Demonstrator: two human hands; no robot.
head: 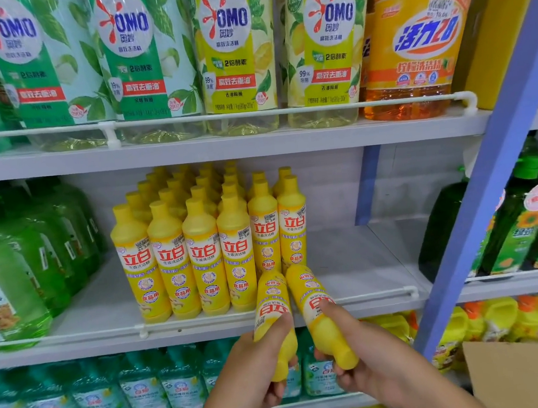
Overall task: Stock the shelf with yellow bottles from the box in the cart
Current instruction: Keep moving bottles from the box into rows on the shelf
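Here each hand holds one yellow bottle with the cap end toward the person. The left hand (263,365) has its fingers clamped on the left bottle (273,315), and the right hand (371,358) grips the right bottle (317,307). Both bottles lean over the white rail (384,293) of the middle shelf (358,261), just beside the standing rows of yellow bottles (199,250).

We see a blue upright post (500,161) (slanting in this wide view); white shelf boards (222,145) with rails run left of it, 3 tiers.
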